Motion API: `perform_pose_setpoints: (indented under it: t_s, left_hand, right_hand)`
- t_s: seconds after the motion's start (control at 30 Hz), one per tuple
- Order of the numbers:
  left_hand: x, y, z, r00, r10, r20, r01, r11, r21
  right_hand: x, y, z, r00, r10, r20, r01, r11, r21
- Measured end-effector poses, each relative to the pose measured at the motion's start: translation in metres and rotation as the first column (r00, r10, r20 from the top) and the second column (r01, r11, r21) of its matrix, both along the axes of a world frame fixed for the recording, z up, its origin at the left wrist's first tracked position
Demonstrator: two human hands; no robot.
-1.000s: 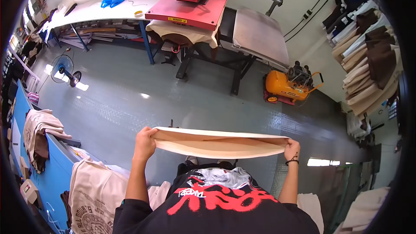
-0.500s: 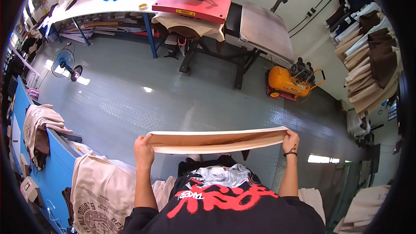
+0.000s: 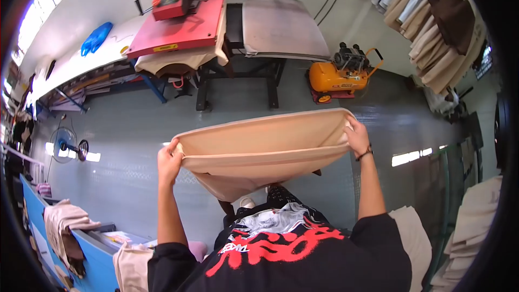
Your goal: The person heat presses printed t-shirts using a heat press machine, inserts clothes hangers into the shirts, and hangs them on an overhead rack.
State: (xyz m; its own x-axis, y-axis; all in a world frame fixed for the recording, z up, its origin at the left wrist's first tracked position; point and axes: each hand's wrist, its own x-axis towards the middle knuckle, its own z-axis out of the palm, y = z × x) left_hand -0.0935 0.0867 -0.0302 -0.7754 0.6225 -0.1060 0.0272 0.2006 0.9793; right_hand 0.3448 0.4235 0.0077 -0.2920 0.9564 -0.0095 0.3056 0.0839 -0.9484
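Observation:
A beige T-shirt (image 3: 265,139) hangs in front of my body, stretched sideways between my hands. Its wide hem opening faces up, so I see the inside of the cloth. Dark brown bits, perhaps the sleeves, show below it. At the left end of the opening, my left hand (image 3: 170,161) is closed on the hem. My right hand (image 3: 358,136), with a dark bracelet at the wrist, grips the right end, fingers partly inside the cloth. The lower part of the shirt hangs down toward my feet.
A red heat press (image 3: 178,27) with a beige garment under its plate stands ahead, beside a flat grey platen (image 3: 284,24). An orange air compressor (image 3: 340,78) is right of it. Garments (image 3: 438,27) hang at right. A fan (image 3: 67,146) and blue table (image 3: 97,259) are left.
The shirt has been raised away from my body and its opening spread wider, with more cloth now hanging below. My view has turned to the right.

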Motion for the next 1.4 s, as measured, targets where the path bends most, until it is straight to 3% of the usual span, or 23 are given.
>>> perform_pose_setpoints:
  t_s: [0.07,0.13,0.23,0.27,0.33,0.4,0.63,0.67,0.7,0.73,0.77,0.8,0.83,0.87,0.9,0.93,0.97,1.07,1.17,1.23,1.3,1.33,1.4]
  left_hand:
    - [-0.017,0.046,0.020,0.958,-0.183,-0.219,0.119,0.953,-0.278]
    - [-0.028,0.094,0.043,0.926,-0.352,-0.134,0.300,0.905,-0.301]
    - [-0.068,0.170,0.031,0.886,-0.449,-0.111,0.342,0.798,-0.496]
    - [-0.070,0.196,0.042,0.891,-0.440,-0.113,0.305,0.763,-0.570]
    - [-0.078,0.244,0.045,0.910,-0.389,-0.142,0.235,0.767,-0.597]
    - [-0.088,0.293,0.031,0.863,-0.466,-0.197,0.230,0.709,-0.667]
    - [-0.132,0.463,-0.003,0.798,-0.585,-0.146,0.131,0.404,-0.906]
    - [-0.127,0.476,0.019,0.834,-0.536,-0.131,0.199,0.513,-0.835]
    - [-0.140,0.497,0.031,0.792,-0.584,-0.178,0.108,0.421,-0.900]
    - [-0.155,0.516,0.037,0.746,-0.646,-0.163,0.127,0.379,-0.917]
    - [-0.166,0.533,0.049,0.780,-0.617,-0.104,0.177,0.377,-0.909]
    - [-0.174,0.540,0.059,0.950,-0.287,0.123,0.294,0.690,-0.662]
    - [-0.183,0.551,0.053,0.967,-0.152,0.205,0.239,0.824,-0.514]
    - [-0.192,0.561,0.046,0.951,-0.032,0.307,0.147,0.921,-0.360]
    - [-0.216,0.572,0.026,0.860,0.058,0.507,0.079,0.966,-0.245]
    - [-0.217,0.577,0.023,0.854,0.117,0.506,0.009,0.971,-0.239]
    - [-0.214,0.585,0.015,0.852,0.204,0.483,-0.135,0.976,-0.174]
    - [-0.206,0.629,0.011,0.772,0.383,0.507,-0.438,0.899,-0.011]
    - [-0.216,0.699,-0.009,0.881,0.444,0.162,-0.457,0.888,0.049]
    - [-0.218,0.748,-0.008,0.886,0.452,0.101,-0.458,0.888,0.037]
    - [-0.234,0.793,-0.009,0.868,0.497,-0.016,-0.497,0.867,-0.029]
    - [-0.252,0.815,-0.020,0.866,0.500,-0.007,-0.500,0.866,-0.027]
    - [-0.293,0.856,-0.035,0.862,0.498,0.097,-0.497,0.867,-0.033]
  right_hand:
    - [-0.005,0.038,0.010,0.810,0.093,0.579,-0.268,0.937,0.224]
    - [-0.011,0.092,-0.003,0.696,0.166,0.699,-0.372,0.915,0.153]
    - [-0.030,0.168,-0.019,0.533,0.352,0.769,-0.425,0.898,-0.116]
    - [-0.035,0.186,-0.026,0.574,0.359,0.736,-0.425,0.899,-0.107]
    - [-0.068,0.208,0.009,0.403,0.465,0.788,-0.269,0.884,-0.383]
    - [-0.073,0.271,-0.032,0.393,0.586,0.708,-0.190,0.805,-0.561]
    - [-0.101,0.414,-0.048,0.134,0.665,0.734,-0.256,0.739,-0.623]
    - [-0.105,0.437,-0.040,0.273,0.701,0.659,-0.281,0.714,-0.642]
    - [-0.109,0.460,-0.032,0.401,0.725,0.559,-0.307,0.682,-0.664]
    - [-0.102,0.489,-0.039,0.695,0.649,0.310,-0.338,0.675,-0.655]
    - [-0.107,0.505,-0.035,0.695,0.648,0.311,-0.334,0.674,-0.659]
    - [-0.113,0.518,-0.026,0.831,0.555,0.033,-0.379,0.610,-0.695]
    - [-0.118,0.528,-0.020,0.885,0.396,-0.244,-0.442,0.552,-0.707]
    - [-0.123,0.533,-0.019,0.886,0.394,-0.245,-0.441,0.553,-0.707]
    - [-0.133,0.534,-0.017,0.919,0.188,-0.347,-0.383,0.639,-0.667]
    - [-0.138,0.550,-0.020,0.894,-0.015,-0.449,-0.305,0.712,-0.632]
    - [-0.140,0.570,-0.034,0.848,-0.033,-0.530,-0.361,0.695,-0.622]
    - [-0.167,0.585,-0.037,0.772,-0.350,-0.531,-0.157,0.705,-0.692]
    - [-0.188,0.627,-0.049,0.735,-0.333,-0.591,-0.220,0.706,-0.673]
    - [-0.207,0.653,-0.050,0.664,-0.306,-0.682,-0.330,0.699,-0.634]
    - [-0.237,0.674,-0.037,0.654,-0.478,-0.586,-0.091,0.720,-0.688]
    - [-0.248,0.695,-0.038,0.606,-0.564,-0.560,-0.001,0.704,-0.710]
    - [-0.269,0.749,-0.049,0.532,-0.577,-0.620,-0.077,0.697,-0.713]
